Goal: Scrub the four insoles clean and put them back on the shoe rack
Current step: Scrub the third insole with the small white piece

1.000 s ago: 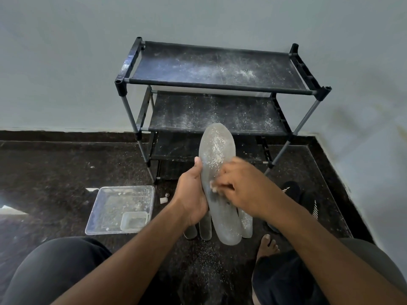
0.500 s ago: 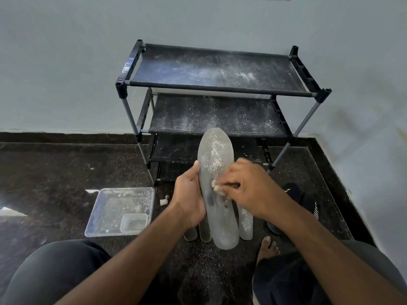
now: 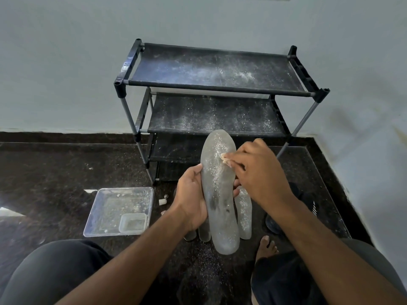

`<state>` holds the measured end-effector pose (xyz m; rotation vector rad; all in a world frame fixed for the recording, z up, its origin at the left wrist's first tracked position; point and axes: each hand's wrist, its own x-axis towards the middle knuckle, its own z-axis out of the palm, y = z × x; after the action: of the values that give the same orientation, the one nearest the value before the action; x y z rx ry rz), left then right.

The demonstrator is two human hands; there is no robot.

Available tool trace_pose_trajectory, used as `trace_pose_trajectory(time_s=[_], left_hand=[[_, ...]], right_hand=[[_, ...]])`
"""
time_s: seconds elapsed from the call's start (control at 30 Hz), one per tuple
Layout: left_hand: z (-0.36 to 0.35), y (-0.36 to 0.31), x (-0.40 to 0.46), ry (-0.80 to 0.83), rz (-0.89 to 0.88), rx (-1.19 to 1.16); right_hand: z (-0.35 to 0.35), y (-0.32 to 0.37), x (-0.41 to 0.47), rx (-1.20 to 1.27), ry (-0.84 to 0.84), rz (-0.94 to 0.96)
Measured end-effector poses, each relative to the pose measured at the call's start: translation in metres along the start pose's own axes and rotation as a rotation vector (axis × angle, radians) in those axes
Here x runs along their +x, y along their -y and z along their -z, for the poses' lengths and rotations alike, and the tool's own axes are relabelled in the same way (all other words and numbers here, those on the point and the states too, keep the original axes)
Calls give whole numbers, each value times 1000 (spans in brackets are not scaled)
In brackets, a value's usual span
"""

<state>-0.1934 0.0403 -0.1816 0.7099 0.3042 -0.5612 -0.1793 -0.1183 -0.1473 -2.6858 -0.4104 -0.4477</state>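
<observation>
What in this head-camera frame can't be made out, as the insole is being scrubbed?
- Scrubbing piece: mostly hidden in the right hand's grip; only a pale tip shows.
- Insoles on the floor: covered by the held insole and left hand; their count is unclear.
- Shoe rack bottom shelf: hidden by the insole and hands.
- Dark shoe: partly covered by the right forearm.
- Small bits beside the clear tray: too small to identify.

Single head-worn wide-angle view, looking forward and down, hands close, shoe rack (image 3: 211,89) beyond
</observation>
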Motion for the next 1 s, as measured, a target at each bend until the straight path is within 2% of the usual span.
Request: trace_pose_trajectory(time_s=[0.07, 0.17, 0.23, 0.33, 0.4, 0.5, 0.57, 0.67, 0.73, 0.8, 0.87, 1.0], left_hand=[[1, 2, 1, -14, 2, 13], [4, 2, 2, -49, 6, 1], [3, 1, 1, -41, -3, 10], [-3, 2, -3, -17, 2, 40], [-3, 4, -1, -30, 0, 57], [2, 1, 2, -56, -2, 30], [2, 0, 1, -46, -9, 34], [-4, 0, -3, -33, -15, 55], [-4, 1, -2, -46, -15, 68], [-2, -1, -2, -70, -12, 48], [0, -2, -1, -63, -4, 33], [-6, 1, -5, -24, 9, 63]], right_hand=[[-7, 7, 0, -26, 93, 43], [-12, 13, -5, 149, 216, 106], [-9, 10, -4, 196, 136, 84], [-10, 4, 2, 110, 10, 55], [-15, 8, 2, 100, 87, 66], [-18, 11, -2, 232, 232, 102], [-13, 8, -3, 248, 171, 83], [-11, 5, 1, 132, 33, 51], [-16, 11, 1, 101, 84, 84], [-19, 16, -2, 193, 192, 110], [-16, 17, -5, 271, 211, 110], [-12, 9, 3, 174, 5, 43]])
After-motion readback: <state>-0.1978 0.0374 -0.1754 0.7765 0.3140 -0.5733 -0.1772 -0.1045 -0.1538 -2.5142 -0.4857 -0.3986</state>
